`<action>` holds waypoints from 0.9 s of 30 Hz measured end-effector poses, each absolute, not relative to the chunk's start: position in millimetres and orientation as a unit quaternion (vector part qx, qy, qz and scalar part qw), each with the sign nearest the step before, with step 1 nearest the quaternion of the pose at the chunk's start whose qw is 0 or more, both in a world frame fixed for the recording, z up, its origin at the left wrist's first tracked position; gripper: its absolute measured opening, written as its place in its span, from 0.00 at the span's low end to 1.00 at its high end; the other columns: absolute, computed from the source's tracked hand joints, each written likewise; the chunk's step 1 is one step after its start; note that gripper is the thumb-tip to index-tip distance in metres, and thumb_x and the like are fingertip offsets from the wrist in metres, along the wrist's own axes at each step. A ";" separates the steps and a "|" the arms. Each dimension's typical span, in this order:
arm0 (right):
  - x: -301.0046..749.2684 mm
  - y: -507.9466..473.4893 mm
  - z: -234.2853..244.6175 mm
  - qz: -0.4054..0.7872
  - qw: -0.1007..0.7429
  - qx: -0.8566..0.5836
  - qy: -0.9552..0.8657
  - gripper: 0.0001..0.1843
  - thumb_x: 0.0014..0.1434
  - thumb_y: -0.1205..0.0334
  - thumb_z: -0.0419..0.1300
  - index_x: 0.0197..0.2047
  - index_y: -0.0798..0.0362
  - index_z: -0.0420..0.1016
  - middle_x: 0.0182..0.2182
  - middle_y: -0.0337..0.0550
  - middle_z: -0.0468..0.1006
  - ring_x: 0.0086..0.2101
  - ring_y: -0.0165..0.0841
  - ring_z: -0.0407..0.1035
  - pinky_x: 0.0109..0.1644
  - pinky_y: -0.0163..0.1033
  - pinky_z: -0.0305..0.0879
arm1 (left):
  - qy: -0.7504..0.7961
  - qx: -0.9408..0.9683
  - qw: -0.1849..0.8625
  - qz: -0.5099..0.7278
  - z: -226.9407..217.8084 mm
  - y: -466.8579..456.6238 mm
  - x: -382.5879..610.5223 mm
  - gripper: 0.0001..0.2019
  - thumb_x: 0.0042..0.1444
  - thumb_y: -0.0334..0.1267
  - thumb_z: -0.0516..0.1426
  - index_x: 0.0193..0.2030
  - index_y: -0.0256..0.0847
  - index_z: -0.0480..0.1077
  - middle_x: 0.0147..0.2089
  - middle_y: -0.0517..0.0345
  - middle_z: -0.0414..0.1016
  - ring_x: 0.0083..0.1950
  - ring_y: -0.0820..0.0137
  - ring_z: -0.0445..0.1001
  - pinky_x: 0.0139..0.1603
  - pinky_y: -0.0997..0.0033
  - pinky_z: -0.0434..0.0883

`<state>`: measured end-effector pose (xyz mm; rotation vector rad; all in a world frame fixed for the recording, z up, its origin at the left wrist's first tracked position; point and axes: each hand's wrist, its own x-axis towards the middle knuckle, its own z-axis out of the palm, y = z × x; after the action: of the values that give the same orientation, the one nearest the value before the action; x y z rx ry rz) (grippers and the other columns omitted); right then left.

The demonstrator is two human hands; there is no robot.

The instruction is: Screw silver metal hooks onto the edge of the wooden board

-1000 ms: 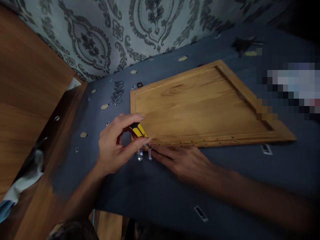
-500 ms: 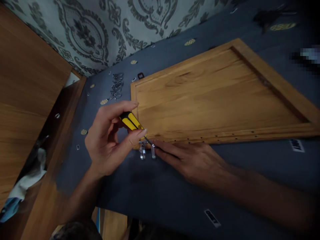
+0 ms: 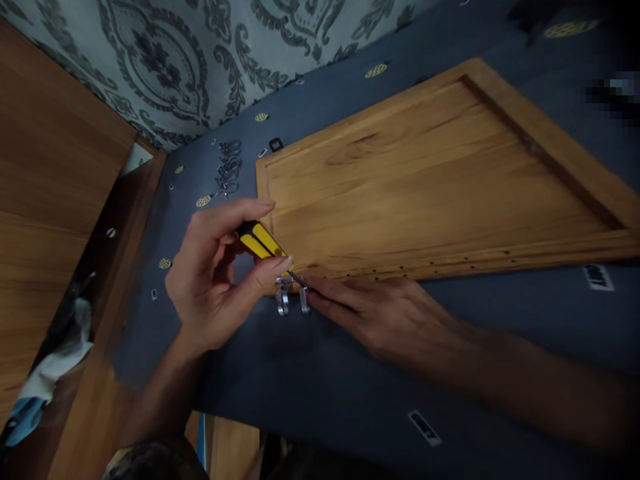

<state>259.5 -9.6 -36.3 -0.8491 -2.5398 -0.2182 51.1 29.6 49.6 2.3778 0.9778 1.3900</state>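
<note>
My left hand (image 3: 215,270) is closed round a yellow-and-black screwdriver (image 3: 263,242), its thin tip pointing down at a small metal double hook (image 3: 291,297). The hook sits against the near left edge of a wooden panel (image 3: 420,180) that lies flat on a dark blue cloth (image 3: 325,387). My right hand (image 3: 385,317) lies flat beside the hook, its fingertips touching it. A row of small holes runs along the panel's near edge.
A pile of metal hooks (image 3: 227,167) lies on the cloth beyond the panel's far left corner. Patterned wallpaper (image 3: 200,53) rises at the back. Wooden furniture (image 3: 50,200) stands on the left, with a white rag (image 3: 55,363) below it.
The view has shifted, so the panel fills more of the frame. My left hand has tilted the screwdriver so that its tip reaches the hook. My right hand stays at the hook.
</note>
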 end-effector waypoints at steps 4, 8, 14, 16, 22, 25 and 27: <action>258.6 -8.5 -35.2 -0.061 0.212 -0.312 -0.924 0.25 0.64 0.78 0.51 0.57 0.51 0.79 0.61 0.46 0.79 0.33 0.35 0.80 0.30 0.40 0.76 | 0.317 0.821 0.132 0.456 52.0 28.2 48.1 0.25 0.57 0.29 0.69 0.59 0.54 0.76 0.51 0.56 0.79 0.45 0.63 0.82 0.38 0.62 0.83; 258.0 -7.1 -31.2 -0.045 0.182 -0.309 -0.933 0.27 0.63 0.78 0.52 0.60 0.51 0.78 0.60 0.48 0.79 0.34 0.35 0.81 0.27 0.39 0.76 | 0.303 0.828 0.160 0.445 54.0 27.1 47.3 0.28 0.56 0.25 0.69 0.61 0.55 0.75 0.52 0.57 0.80 0.46 0.62 0.82 0.42 0.59 0.84; 258.3 -6.9 -28.6 -0.057 0.182 -0.306 -0.933 0.25 0.62 0.79 0.54 0.57 0.52 0.80 0.62 0.45 0.78 0.38 0.36 0.82 0.27 0.39 0.76 | 0.296 0.836 0.152 0.437 55.7 27.0 45.5 0.27 0.56 0.26 0.69 0.60 0.53 0.76 0.51 0.57 0.81 0.47 0.60 0.83 0.42 0.58 0.84; 258.5 -7.2 -28.9 -0.054 0.188 -0.306 -0.932 0.26 0.61 0.79 0.54 0.57 0.51 0.80 0.62 0.46 0.79 0.35 0.35 0.82 0.25 0.39 0.75 | 0.312 0.838 0.139 0.426 57.1 25.5 44.6 0.27 0.57 0.28 0.69 0.61 0.56 0.75 0.51 0.59 0.82 0.46 0.60 0.84 0.41 0.57 0.85; 258.3 -7.3 -31.5 -0.066 0.217 -0.313 -0.922 0.24 0.64 0.78 0.52 0.56 0.52 0.79 0.57 0.46 0.82 0.28 0.31 0.78 0.23 0.36 0.69 | 0.327 0.842 0.099 0.418 59.4 22.8 44.8 0.27 0.53 0.33 0.73 0.58 0.55 0.76 0.48 0.61 0.84 0.40 0.61 0.84 0.37 0.56 0.86; 258.5 -7.0 -32.7 -0.078 0.234 -0.311 -0.918 0.23 0.64 0.79 0.51 0.55 0.53 0.79 0.55 0.43 0.83 0.29 0.31 0.78 0.24 0.36 0.68 | 0.325 0.843 0.090 0.418 59.7 22.9 44.5 0.27 0.51 0.34 0.74 0.57 0.54 0.76 0.46 0.62 0.84 0.40 0.61 0.85 0.39 0.56 0.87; 258.9 -6.8 -33.6 -0.078 0.246 -0.307 -0.916 0.23 0.65 0.79 0.51 0.55 0.53 0.80 0.56 0.42 0.83 0.29 0.32 0.79 0.24 0.38 0.69 | 0.325 0.846 0.091 0.413 60.3 22.2 43.7 0.28 0.51 0.34 0.74 0.59 0.54 0.76 0.47 0.61 0.84 0.41 0.60 0.85 0.39 0.56 0.87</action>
<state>258.9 -6.8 -33.6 -0.8386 -2.4994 -0.2124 43.7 22.2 60.3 2.5121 0.9666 1.2276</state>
